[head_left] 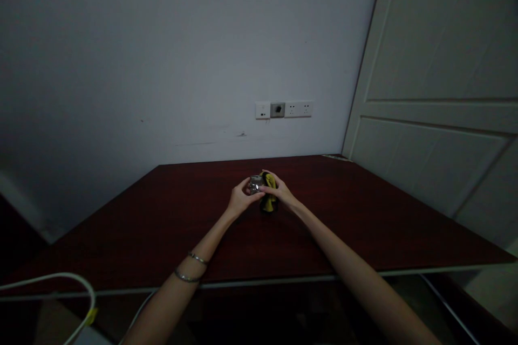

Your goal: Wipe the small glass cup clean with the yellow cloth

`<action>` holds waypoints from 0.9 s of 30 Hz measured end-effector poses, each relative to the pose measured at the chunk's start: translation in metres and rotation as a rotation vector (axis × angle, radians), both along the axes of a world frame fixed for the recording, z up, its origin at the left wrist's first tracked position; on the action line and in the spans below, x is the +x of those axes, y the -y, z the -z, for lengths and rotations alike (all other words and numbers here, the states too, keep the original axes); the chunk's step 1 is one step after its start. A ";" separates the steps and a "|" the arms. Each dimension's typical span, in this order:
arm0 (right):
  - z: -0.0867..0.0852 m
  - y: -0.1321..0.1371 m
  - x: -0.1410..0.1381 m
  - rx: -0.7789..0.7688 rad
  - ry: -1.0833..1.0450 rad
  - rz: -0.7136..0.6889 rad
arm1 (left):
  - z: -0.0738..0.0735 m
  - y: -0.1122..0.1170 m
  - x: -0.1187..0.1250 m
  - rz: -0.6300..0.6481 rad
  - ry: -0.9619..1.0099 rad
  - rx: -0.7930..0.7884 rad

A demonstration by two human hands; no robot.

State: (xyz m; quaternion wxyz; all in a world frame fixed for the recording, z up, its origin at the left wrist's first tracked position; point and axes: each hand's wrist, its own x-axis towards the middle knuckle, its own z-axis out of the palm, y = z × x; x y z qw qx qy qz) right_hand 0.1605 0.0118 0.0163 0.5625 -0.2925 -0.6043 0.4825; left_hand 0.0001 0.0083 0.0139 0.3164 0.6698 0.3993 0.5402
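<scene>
Both hands meet over the middle of a dark red table (170, 215). My left hand (239, 198) is closed around a small, shiny silver object (256, 183); its exact kind is too small to tell. Against the right side of that object, my right hand (282, 190) grips a yellow and black cloth (268, 202), which hangs down below the fingers. The right thumb reaches across onto the silver surface. Parts of both items are hidden behind the fingers.
A pale wall with sockets and a switch (283, 110) rises behind the table. To the right stands a light panelled door (429, 151). A white cable (76, 277) loops over the table's front left edge.
</scene>
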 end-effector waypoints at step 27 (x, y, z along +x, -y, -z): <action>-0.005 0.006 -0.001 -0.334 -0.042 -0.042 | 0.006 -0.004 -0.010 0.147 -0.219 0.071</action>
